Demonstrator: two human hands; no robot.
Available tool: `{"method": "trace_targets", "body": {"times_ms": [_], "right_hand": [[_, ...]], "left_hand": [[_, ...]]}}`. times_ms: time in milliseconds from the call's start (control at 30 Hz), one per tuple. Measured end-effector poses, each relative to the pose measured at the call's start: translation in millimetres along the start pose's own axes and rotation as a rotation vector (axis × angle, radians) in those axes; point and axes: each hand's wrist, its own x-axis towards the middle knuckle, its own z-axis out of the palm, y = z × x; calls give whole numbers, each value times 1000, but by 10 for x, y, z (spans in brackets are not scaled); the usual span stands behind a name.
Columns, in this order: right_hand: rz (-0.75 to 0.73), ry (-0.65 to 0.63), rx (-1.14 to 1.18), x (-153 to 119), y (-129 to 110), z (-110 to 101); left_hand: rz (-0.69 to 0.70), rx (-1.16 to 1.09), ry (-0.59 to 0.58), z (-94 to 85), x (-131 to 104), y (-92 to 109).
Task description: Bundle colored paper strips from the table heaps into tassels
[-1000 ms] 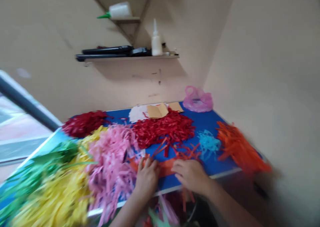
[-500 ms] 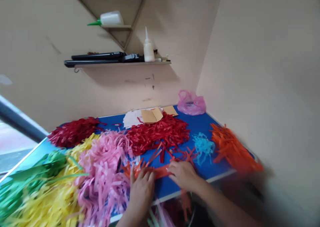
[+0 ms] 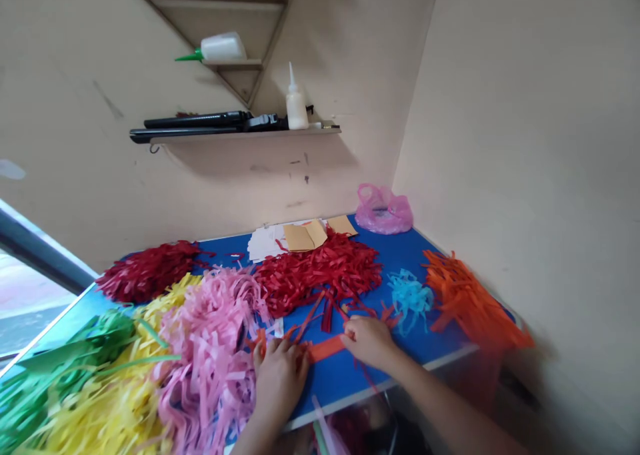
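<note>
Blue counter (image 3: pixel 320 385) set in a room corner, beige walls (image 3: pixel 525 141) behind and to the right. Nearest: left hand (image 3: pixel 280 378), palm down over the left end of an orange strip (image 3: pixel 326 349); can't tell if its grip is closed on it. Right hand (image 3: pixel 369 341) has fingers pinched on the strip's right end. Strip lies near the counter's front edge, bare stretch visible between the hands.

Left of the hands, side by side: yellow shreds (image 3: pixel 110 401), green shreds (image 3: pixel 60 361), pink shreds (image 3: pixel 215 348). Right side: small light-blue bunch (image 3: pixel 410 298), then orange pile (image 3: pixel 463 291) along the right edge, lower end blurred.

Further back: red pile (image 3: pixel 320 271) in the middle, dark red pile (image 3: pixel 150 271) at left. Behind the middle one, white paper (image 3: pixel 264 243) and brown paper (image 3: pixel 300 236). Pink plastic bag (image 3: pixel 384 213) in the back corner.

Above, on the wall: shelf (image 3: pixel 250 135) with upright bottle (image 3: pixel 297 111); higher up, green-tipped bottle (image 3: pixel 223 46) on its side.
</note>
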Motion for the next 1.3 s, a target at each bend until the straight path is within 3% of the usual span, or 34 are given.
{"method": "trace_targets", "body": {"times_ms": [167,267,367,633,933,1100,1300], "right_hand": [[-13,48,-62,-37,-23,-162],[-225,1,-143,-107,-60,-213],[-396,-103,-235,-115,-108,-150],[-397,-83,-285,-23,-85,-125],[-461,-158,-299,85,-100,-85],[-420,-80,-272,34,-118,-229],[-467,35,-289,-250,-164,76]], "left_hand": [[55,41,90,-12,27,-1],[215,58,155,-8,21,3],[285,54,193,5,16,36],[300,-1,314,187,22,67],[297,-46,210,130,50,37],[300,-16,328,234,72,38],[374,47,333,272,15,31]]}}
